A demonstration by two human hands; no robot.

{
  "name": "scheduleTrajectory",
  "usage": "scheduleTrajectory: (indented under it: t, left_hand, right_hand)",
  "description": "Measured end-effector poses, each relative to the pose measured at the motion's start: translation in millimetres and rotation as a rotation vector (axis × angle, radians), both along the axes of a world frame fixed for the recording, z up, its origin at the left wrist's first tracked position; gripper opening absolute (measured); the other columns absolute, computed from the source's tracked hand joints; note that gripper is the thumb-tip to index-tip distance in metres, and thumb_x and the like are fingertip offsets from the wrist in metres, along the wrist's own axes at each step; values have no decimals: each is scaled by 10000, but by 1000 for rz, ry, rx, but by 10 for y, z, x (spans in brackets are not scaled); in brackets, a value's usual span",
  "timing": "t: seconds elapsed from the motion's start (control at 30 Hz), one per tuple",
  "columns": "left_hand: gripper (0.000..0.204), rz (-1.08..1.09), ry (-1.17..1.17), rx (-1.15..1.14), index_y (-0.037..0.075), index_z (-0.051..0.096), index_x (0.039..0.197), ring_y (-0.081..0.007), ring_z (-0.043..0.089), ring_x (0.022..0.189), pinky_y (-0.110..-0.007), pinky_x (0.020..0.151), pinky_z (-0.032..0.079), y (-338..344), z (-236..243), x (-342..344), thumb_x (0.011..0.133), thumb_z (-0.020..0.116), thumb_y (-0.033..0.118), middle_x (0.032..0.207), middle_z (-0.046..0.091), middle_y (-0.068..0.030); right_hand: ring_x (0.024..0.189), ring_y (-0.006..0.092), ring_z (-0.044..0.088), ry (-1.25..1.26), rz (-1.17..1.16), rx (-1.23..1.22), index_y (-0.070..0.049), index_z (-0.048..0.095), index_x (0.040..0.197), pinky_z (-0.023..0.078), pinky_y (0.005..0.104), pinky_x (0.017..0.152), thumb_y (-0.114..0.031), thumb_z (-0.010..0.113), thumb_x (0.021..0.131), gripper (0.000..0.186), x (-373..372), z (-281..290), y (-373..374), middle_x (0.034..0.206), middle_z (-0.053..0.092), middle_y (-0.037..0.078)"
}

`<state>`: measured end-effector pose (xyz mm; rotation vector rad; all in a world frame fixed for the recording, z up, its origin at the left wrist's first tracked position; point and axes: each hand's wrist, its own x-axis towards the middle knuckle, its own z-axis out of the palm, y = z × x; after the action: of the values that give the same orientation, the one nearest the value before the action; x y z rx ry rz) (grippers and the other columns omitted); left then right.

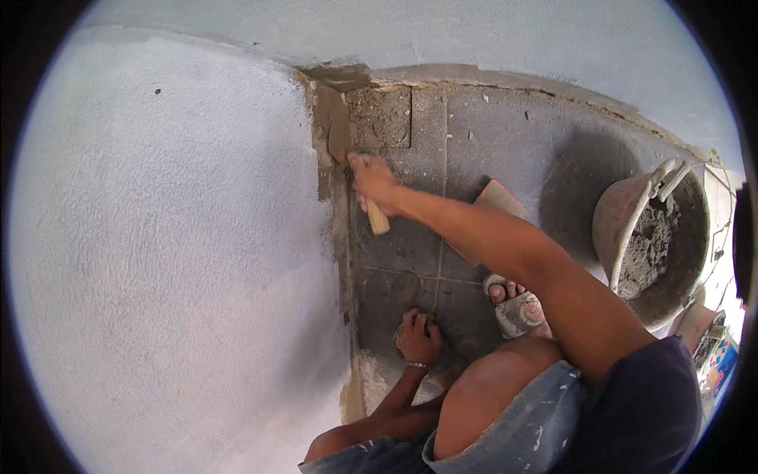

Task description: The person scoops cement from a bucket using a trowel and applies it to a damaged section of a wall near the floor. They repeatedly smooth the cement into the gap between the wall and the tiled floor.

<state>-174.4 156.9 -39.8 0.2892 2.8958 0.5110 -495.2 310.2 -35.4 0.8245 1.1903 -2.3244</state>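
Right hand [373,180]: fingers closed around a wooden-handled tool [380,220], held at the left wall's base, near the far corner. Handle pale, its butt projecting from the fist toward the near side. Working end beyond the fist, hard to separate by eye from the damp mortar [330,107] on the wall.

Left hand [419,340]: near side, low over the floor; fingers curled; cannot tell whether anything is grasped. Band [416,364] at the wrist.

Left wall [174,221]: white, textured; grey-brown strip of mortar along its foot, widest toward the far corner.

Far wall [505,35]: pale, curving across the view; rough, broken edge at its base.

Floor [399,251]: dark grey tiles, pale joints, scattered crumbs.

Square recess [380,118]: far left corner of the floor, just beyond the right hand; rough, lumpy grey surface.

Flat rectangular piece [500,199]: brownish face, reddish edge; on the floor right of the right hand, partly covered by the forearm.

Bucket [614,213]: right side, mortar-stained, tilted in view; lumpy grey mix [649,245] inside.

Sandalled foot [521,310]: between left hand and bucket; toes exposed, sandal smeared pale.

Shorts [513,419]: near side, blue-grey, white-spotted.
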Motion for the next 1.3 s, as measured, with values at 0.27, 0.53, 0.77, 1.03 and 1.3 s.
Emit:
scheduleTrajectory:
  t: [0.27, 0.53, 0.77, 1.03, 1.3]
  left_hand:
    - [80, 38, -139, -105, 134, 666, 888, -377, 651, 862, -492, 735, 512, -80, 20, 20, 810, 654, 150, 1022, 622, -114]
    - [95, 60, -42, 32, 137, 680, 895, -354, 656, 849, -479, 725, 519, -50, 60, -26, 806, 650, 128, 1063, 618, -91]
    - [95, 1, -33, 17, 158, 700, 878, -337, 662, 829, -483, 703, 525, -70, 5, -38, 800, 645, 155, 1104, 630, -85]
    - [89, -16, -8, 18, 152, 684, 883, -348, 658, 827, -483, 695, 512, -39, -62, 7, 802, 647, 160, 1111, 630, -96]
    - [71, 7, -51, 30, 154, 683, 878, -354, 652, 831, -488, 710, 509, -54, -22, -13, 819, 648, 174, 1107, 628, -93]
  right_hand:
    - [445, 135, 471, -53, 240, -257, -90, 478, 1057, 447, 327, 382, -454, 460, 1061, 365, 1545, 261, -364, 701, 453, 22]
    - [463, 119, 470, 245, 10, 0, -94, 461, 883, 424, 296, 417, -522, 512, 1034, 456, 634, 531, -213, 628, 433, -3]
    - [452, 117, 454, 141, -129, -34, -87, 466, 811, 419, 303, 421, -508, 525, 1033, 480, 236, 490, -380, 619, 443, 0]
    - [455, 112, 453, 213, -165, -26, -89, 472, 829, 406, 299, 399, -502, 529, 1033, 464, 164, 501, -224, 614, 448, 1]
    - [487, 104, 463, 363, -68, 49, -92, 498, 879, 429, 292, 428, -513, 514, 1036, 450, 626, 437, -562, 632, 440, -9]
